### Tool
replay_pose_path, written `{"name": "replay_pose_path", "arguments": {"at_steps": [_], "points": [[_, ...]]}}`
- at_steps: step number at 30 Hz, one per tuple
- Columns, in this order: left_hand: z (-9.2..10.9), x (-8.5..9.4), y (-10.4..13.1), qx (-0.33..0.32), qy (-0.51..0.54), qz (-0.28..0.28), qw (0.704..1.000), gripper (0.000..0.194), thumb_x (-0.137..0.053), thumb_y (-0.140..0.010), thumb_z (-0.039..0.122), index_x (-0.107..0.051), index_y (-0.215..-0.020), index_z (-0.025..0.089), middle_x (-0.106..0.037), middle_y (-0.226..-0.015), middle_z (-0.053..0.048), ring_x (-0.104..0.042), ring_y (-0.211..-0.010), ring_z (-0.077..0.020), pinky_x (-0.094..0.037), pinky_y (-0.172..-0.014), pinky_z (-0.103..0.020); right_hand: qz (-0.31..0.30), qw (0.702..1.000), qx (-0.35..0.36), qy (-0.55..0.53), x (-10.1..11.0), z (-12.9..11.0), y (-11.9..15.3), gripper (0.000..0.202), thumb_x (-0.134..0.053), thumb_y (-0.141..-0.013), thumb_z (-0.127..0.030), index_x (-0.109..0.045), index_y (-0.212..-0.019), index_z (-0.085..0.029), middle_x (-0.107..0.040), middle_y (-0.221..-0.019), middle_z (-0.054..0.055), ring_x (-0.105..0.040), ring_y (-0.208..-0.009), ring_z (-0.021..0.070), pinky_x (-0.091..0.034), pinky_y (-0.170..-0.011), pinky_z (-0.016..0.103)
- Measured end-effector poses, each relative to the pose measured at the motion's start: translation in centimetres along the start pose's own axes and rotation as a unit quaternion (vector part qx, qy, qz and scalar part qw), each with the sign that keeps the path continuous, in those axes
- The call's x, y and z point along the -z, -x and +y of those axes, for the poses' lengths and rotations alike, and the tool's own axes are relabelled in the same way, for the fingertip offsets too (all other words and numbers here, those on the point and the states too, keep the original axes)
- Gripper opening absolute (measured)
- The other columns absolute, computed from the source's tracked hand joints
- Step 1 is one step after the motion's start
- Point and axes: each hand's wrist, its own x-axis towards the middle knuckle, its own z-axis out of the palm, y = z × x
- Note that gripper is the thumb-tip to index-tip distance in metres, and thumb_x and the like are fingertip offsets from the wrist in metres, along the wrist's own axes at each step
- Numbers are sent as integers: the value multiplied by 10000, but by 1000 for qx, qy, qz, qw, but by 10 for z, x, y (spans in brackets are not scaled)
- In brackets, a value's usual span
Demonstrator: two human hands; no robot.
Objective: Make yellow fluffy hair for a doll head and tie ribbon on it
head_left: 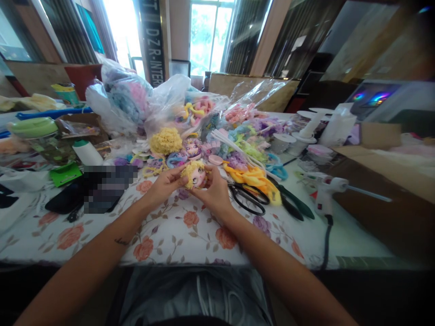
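Between my hands, just above the flowered tablecloth (pixel 170 242), is a small doll head (pixel 198 176) with a painted face and curly yellow hair. My left hand (pixel 171 182) pinches its hair on the left side. On the other side my right hand (pixel 215 190) curls around the head, thumb below it. Black-handled scissors (pixel 249 199) lie right of my right hand, close to a bundle of yellow-orange yarn (pixel 249 176). A ball of fuzzy yellow yarn (pixel 166 141) and another doll head (pixel 192 148) with purplish hair sit behind my hands.
A glue gun (pixel 328 192) with its cord stands at the right, beside an open cardboard box (pixel 380 158). Green-handled pliers (pixel 295 203) lie nearer. Dark phones (pixel 68 194) and a white thread cone (pixel 87 154) are left. Plastic bags (pixel 118 97) of coloured yarn are piled behind.
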Motion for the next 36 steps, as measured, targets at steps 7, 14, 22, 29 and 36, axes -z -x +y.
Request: {"name": "replay_pose_path", "arguments": {"at_steps": [7,14,22,29,36], "points": [[1,-3,2,-7,-18,-2,1000,637,-679,-776,394,-499,-1343,166,-694,-1067,-82,-632,-938,-204,-489,-833,-306,10,1000,13,27,3,-8,4,663,-769,-623,-384,-471,-1184,-193,-645,-899,48,-604,-705,189,-505,-674,335],[7,-8,-1,-53,-24,54,997,613,-630,-823,378,-431,-1379,215,-588,-1272,-97,-570,-1114,-206,-457,-927,-291,39,998,23,48,-1,-11,1,682,-750,-614,-246,-411,-1205,-216,-587,-1105,88,-593,-939,234,-493,-822,380],[5,-2,0,-38,-77,91,992,502,-634,-807,360,-534,-1258,164,-671,-986,-62,-608,-916,-171,-472,-813,-274,-66,978,-72,-185,3,-16,0,645,-663,-753,-412,-343,-1287,-243,-589,-1083,57,-637,-914,203,-549,-836,409],[6,-4,3,-104,-235,146,956,376,-668,-771,373,-658,-1085,167,-665,-1104,-87,-608,-977,-214,-462,-844,-301,-86,942,-152,-285,7,-18,-3,544,-752,-658,-353,-503,-1122,-217,-660,-913,9,-676,-742,170,-597,-722,356],[7,-6,5,-106,-239,156,953,358,-695,-746,373,-709,-1047,179,-699,-1096,-82,-607,-1047,-250,-439,-943,-358,-89,931,-158,-317,5,-20,-2,414,-787,-621,-363,-543,-911,-196,-680,-803,-8,-688,-697,169,-599,-685,343]]}}
